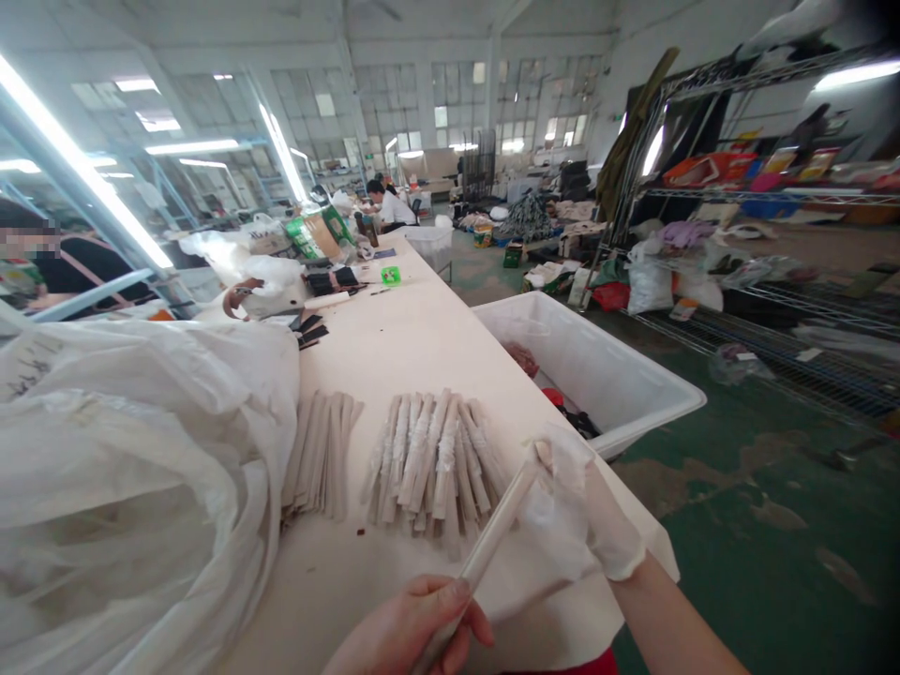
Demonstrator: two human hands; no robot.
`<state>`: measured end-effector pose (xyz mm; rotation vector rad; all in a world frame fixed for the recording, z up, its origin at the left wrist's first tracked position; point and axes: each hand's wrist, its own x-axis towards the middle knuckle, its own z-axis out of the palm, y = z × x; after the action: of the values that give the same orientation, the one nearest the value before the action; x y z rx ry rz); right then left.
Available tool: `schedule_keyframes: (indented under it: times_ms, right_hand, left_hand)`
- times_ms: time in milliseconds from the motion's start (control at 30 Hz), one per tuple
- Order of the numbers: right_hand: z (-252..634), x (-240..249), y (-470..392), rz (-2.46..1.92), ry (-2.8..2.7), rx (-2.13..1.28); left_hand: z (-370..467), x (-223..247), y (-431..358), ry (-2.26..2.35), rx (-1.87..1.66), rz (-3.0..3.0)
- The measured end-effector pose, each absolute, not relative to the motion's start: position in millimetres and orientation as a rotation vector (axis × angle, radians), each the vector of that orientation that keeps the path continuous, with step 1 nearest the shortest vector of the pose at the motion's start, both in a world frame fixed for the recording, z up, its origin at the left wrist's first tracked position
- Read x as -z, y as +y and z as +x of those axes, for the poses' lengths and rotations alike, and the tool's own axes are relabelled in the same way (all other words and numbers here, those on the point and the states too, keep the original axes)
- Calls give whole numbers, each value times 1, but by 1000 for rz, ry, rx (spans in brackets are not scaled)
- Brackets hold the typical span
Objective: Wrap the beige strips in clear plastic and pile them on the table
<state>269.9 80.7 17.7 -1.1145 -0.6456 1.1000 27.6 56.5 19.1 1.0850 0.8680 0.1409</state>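
My left hand [422, 623] is closed around the lower end of a long, flat beige strip bundle [502, 511], thumb on top. It slants up to the right, above the table. At its upper end is my right hand [580, 506], in a loose, translucent white glove or film; its fingers look closed on that end, partly hidden by the film. Just beyond, a fanned pile of similar beige bundles [436, 459], several wrapped round the middle with clear film, lies on the table. Left of it is another stack of beige strips [320, 455] without visible wrapping.
A large white plastic sack [147, 487] covers the left of the pale table [408, 328]. A white bin [633, 375] stands against the right edge, with wire shelves [773, 309] beyond. Black pieces [309, 330] and a green box [390, 275] lie farther up. Other people sit farther off.
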Motion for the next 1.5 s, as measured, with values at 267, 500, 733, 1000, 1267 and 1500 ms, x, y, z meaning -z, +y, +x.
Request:
schedule_keyframes:
  times_ms: [267, 500, 733, 1000, 1267, 1500]
  right_hand:
    - [269, -24, 82, -1226, -836, -899]
    - [261, -21, 77, -1184, -727, -1055]
    - [250, -2, 68, -1169, -801, -1284]
    - [239, 5, 64, -1084, -625, -1336]
    - [208, 19, 55, -1387, -777, -1399]
    - [200, 26, 55, -1299, -861, -1382]
  left_hand:
    - [19, -8, 56, 778, -227, 944]
    - [22, -8, 59, 822, -158, 1073]
    - [16, -21, 74, 848, 47, 1300]
    - [20, -14, 74, 913, -39, 1271]
    - [35, -6, 74, 1013, -215, 1349]
    - [40, -2, 69, 1129, -618, 1447]
